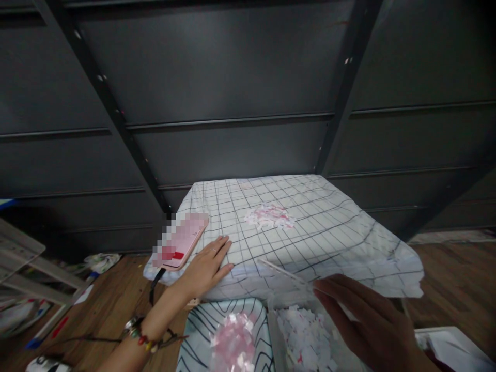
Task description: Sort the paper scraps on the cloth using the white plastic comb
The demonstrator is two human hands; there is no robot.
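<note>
My left hand (207,264) lies flat on the white checked tablecloth (217,201), fingers stretched out, beside a pink phone (188,243). A ring is on one finger and a beaded bracelet is on the wrist. Over the near edge of the table, my right hand (360,315) is closed on slim, pale tweezers (284,272), whose tip points left over the cloth. A small pile of white and pink strips (270,216) lies mid-table. Below my right hand, a clear plastic box (273,330) holds many white paper-like bits (306,336).
A patterned tray (196,320) with pink translucent pieces (233,341) stands left of the box. Dark metal panels (232,67) rise behind the table. A pale rack (42,279) is at left, and a white container (453,341) sits at lower right on the wooden floor.
</note>
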